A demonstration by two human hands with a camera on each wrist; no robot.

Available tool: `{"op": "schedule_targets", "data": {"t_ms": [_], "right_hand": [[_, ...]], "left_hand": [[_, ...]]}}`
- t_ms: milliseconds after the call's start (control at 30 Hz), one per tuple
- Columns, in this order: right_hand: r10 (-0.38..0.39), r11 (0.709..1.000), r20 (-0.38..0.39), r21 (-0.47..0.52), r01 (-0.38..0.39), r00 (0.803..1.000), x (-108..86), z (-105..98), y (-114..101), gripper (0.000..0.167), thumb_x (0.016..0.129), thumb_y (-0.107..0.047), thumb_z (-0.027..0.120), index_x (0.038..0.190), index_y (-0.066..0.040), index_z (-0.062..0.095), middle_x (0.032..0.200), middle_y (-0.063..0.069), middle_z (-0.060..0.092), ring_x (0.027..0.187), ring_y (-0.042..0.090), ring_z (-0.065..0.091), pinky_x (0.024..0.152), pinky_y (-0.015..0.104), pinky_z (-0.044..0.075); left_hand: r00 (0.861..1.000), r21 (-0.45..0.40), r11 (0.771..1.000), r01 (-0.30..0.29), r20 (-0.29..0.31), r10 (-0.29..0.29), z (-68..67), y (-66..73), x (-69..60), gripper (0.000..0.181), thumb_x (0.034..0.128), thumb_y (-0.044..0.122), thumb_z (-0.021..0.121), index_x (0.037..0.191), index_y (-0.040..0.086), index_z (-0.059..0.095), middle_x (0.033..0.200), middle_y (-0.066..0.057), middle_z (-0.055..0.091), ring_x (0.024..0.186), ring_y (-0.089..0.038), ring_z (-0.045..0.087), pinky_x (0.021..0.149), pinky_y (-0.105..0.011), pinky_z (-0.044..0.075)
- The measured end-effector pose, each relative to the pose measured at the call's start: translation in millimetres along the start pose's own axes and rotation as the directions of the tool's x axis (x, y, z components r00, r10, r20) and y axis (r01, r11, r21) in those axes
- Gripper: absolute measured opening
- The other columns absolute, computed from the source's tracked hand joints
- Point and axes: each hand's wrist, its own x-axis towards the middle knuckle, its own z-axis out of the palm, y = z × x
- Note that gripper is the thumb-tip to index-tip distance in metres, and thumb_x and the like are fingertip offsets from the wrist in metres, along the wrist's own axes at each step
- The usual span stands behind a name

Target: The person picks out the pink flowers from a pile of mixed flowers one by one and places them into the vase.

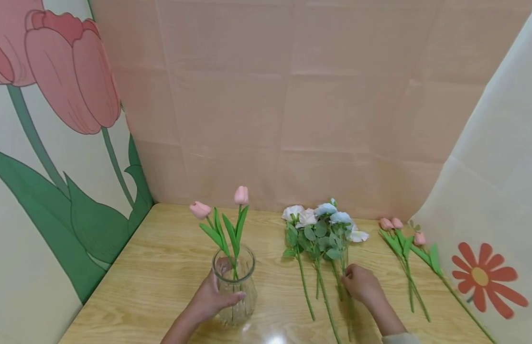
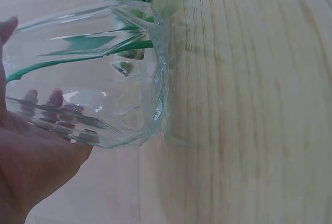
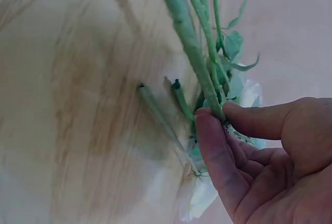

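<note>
Head view is showing the left hand (image 1: 214,297) holding the vase (image 1: 247,287) on the table (image 1: 141,286) and the right hand (image 1: 363,283) pinching a stem (image 3: 189,37), where tugging could be dragging nearby flowers (image 1: 307,217) because their leaves (image 1: 321,228) are overlapping.

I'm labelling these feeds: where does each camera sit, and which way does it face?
Head: head-worn, facing forward and down at the glass vase and pink tulips; left hand and right hand show.
Left wrist: on that wrist, facing the vase; left hand shows.
Right wrist: on that wrist, facing a pinched green stem; right hand shows.
Head and left wrist share the vase.
</note>
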Motion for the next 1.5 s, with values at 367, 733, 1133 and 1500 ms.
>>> {"op": "schedule_targets", "data": {"t_ms": [367, 733, 1133, 1500], "right_hand": [[-0.001, 1.000, 0.021, 0.025, 0.000, 1.000, 2.5, 8, 9, 0.022, 0.093, -0.018, 0.069, 0.094, 0.003, 0.063, 0.086, 0.009, 0.072, 0.066, 0.017, 0.064, 0.064, 0.038, 0.052], [0.030, 0.999, 0.026, 0.030, -0.030, 0.999, -4.4, -3, 7, 0.034, 0.094, -0.028, 0.069, 0.104, 0.003, 0.065, 0.073, 0.000, 0.068, 0.064, 0.014, 0.062, 0.064, 0.038, 0.051], [0.080, 0.996, 0.095, 0.036, -0.084, 0.992, -4.3, -21, 20, 0.052, 0.099, -0.036, 0.061, 0.120, 0.011, 0.057, 0.079, 0.001, 0.069, 0.063, 0.014, 0.064, 0.060, 0.036, 0.049], [0.081, 0.995, 0.048, -0.069, -0.078, 0.996, 0.0, -44, 48, 0.059, 0.098, -0.042, 0.060, 0.121, 0.013, 0.056, 0.106, 0.028, 0.069, 0.092, 0.041, 0.067, 0.075, 0.053, 0.054]], "left_hand": [[1.000, -0.003, 1.000, -0.003, 0.006, 0.003, 0.1, 1.4, 0.6, 0.097, 0.0755, 0.029, 0.089, 0.155, 0.017, 0.034, 0.154, -0.017, 0.046, 0.144, -0.048, 0.035, 0.110, -0.078, 0.021], [1.000, 0.000, 1.000, 0.012, -0.005, -0.012, 0.1, 4.4, -1.4, 0.097, 0.0752, 0.029, 0.089, 0.155, 0.017, 0.034, 0.153, -0.017, 0.046, 0.144, -0.049, 0.033, 0.110, -0.078, 0.021], [1.000, -0.016, 1.000, -0.018, 0.008, 0.018, 0.4, -0.4, 0.1, 0.100, 0.0763, 0.026, 0.088, 0.156, 0.010, 0.031, 0.155, -0.021, 0.042, 0.145, -0.049, 0.031, 0.112, -0.076, 0.018], [0.999, -0.028, 0.999, -0.036, 0.019, 0.036, 1.3, -2.6, 0.9, 0.098, 0.0772, 0.024, 0.087, 0.156, 0.011, 0.031, 0.155, -0.021, 0.042, 0.145, -0.048, 0.031, 0.113, -0.075, 0.017]]}}
